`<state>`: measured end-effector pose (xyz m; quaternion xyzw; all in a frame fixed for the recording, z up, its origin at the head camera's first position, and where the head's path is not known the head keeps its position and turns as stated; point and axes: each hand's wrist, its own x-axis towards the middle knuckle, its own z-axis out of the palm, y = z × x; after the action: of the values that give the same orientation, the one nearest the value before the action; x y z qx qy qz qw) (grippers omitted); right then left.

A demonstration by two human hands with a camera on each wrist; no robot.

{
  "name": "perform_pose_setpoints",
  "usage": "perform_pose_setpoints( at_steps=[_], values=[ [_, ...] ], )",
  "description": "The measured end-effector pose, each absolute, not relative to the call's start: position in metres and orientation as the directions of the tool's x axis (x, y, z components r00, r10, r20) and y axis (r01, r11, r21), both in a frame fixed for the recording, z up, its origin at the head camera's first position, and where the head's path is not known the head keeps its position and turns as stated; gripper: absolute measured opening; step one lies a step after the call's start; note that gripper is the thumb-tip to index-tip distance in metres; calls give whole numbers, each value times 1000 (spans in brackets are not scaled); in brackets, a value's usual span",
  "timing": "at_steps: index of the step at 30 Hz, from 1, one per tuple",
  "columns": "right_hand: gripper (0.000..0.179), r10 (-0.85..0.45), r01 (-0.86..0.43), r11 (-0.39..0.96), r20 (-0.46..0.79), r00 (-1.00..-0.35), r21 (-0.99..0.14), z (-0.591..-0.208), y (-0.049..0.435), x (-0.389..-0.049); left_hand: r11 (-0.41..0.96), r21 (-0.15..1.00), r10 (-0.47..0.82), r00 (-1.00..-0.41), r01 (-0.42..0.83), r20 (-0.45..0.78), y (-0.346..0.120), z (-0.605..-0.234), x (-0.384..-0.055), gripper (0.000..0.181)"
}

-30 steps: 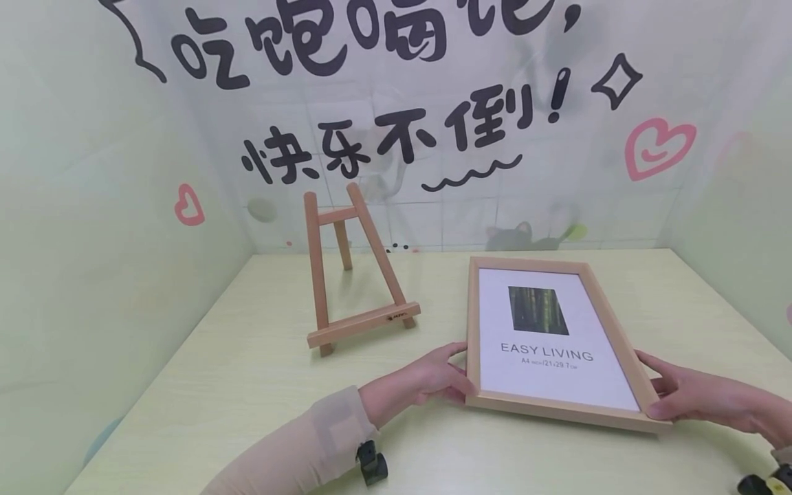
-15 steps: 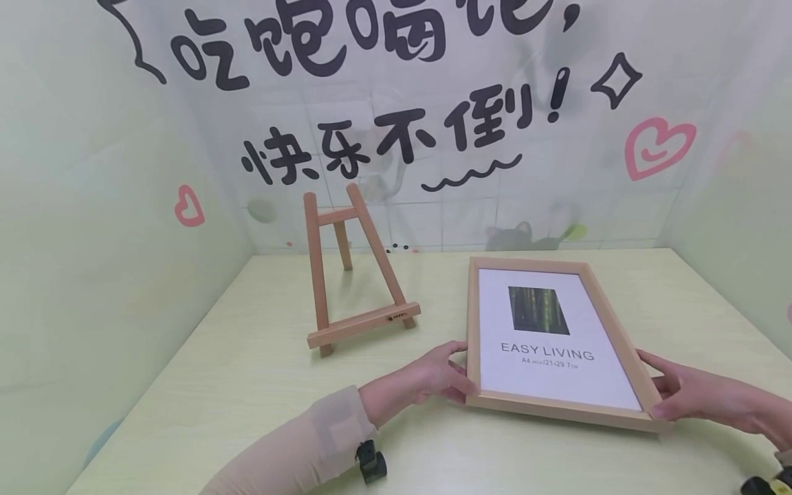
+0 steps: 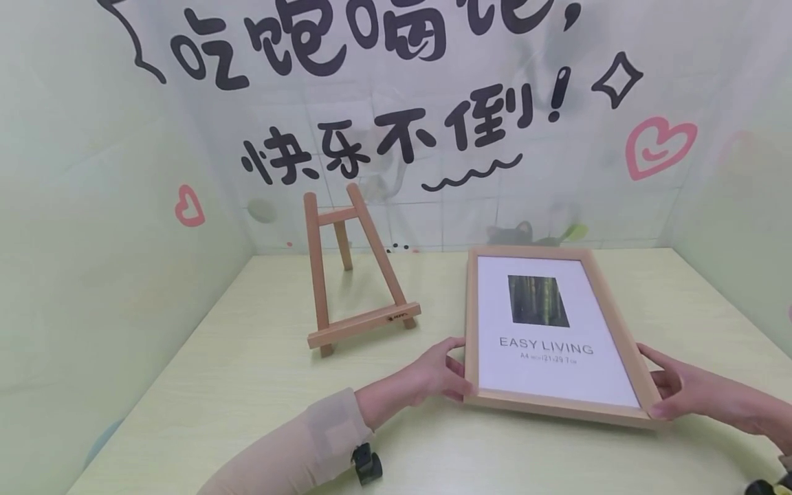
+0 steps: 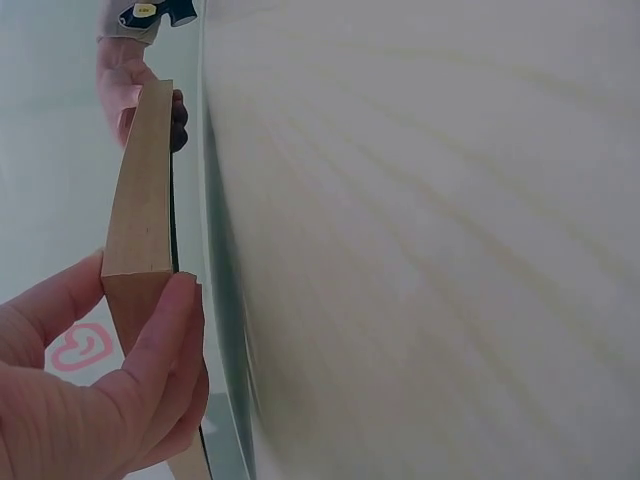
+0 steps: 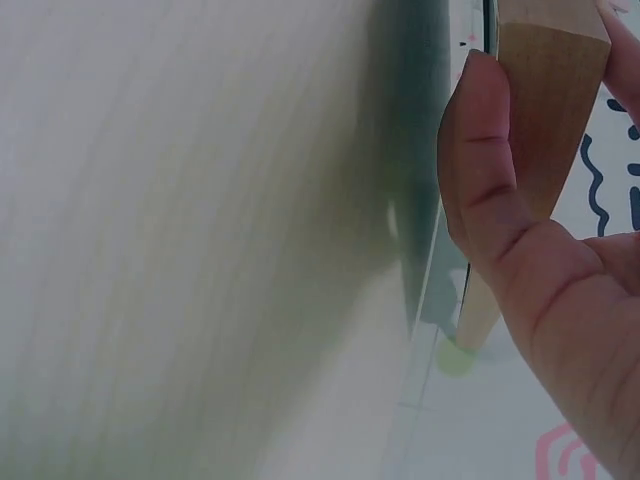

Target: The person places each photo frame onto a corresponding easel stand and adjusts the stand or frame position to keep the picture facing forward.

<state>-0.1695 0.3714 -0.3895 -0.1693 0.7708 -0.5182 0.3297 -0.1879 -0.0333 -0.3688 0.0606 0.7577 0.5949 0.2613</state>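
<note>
A light wood picture frame [image 3: 472,309] faces up in the head view, its white "EASY LIVING" sheet showing a small forest picture. My left hand [image 3: 436,371] grips its near left corner; in the left wrist view, thumb and fingers [image 4: 165,330] pinch the frame's edge from both faces. At the near right corner, my right hand [image 3: 705,392] holds the other side, with fingers [image 5: 485,150] curled behind the wooden edge [image 5: 550,110] in the right wrist view. Both wrist views show a gap between the frame's back and the table. Left of the frame stands a small wooden easel [image 3: 364,325].
The pale wood-grain table [image 3: 247,385] reaches back to a printed cloth wall [image 3: 346,89] with black characters and pink hearts. Pale walls stand at the left and right sides. Dark wrist devices [image 3: 368,464] sit at both sleeves.
Held by both hands, the frame has risen slightly, its far edge shifting up in the head view over the last half second. The easel has not moved.
</note>
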Motion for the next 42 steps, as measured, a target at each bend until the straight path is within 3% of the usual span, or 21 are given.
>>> perform_pose_setpoints(
  at_steps=[30,38,42],
  values=[
    [98,-564,-150,451,-151,-812,-880,-381,349,-173,259,959,385,-898,-117,-213,-39,-366,-191,85],
    [101,-625,-345,387,31,-780,-855,-383,345,-176,302,953,395,-908,-16,-140,-42,-367,-194,85],
    [105,-620,-378,387,66,-782,-841,-382,343,-178,322,946,396,-912,33,-103,-42,-366,-195,85]
  ],
)
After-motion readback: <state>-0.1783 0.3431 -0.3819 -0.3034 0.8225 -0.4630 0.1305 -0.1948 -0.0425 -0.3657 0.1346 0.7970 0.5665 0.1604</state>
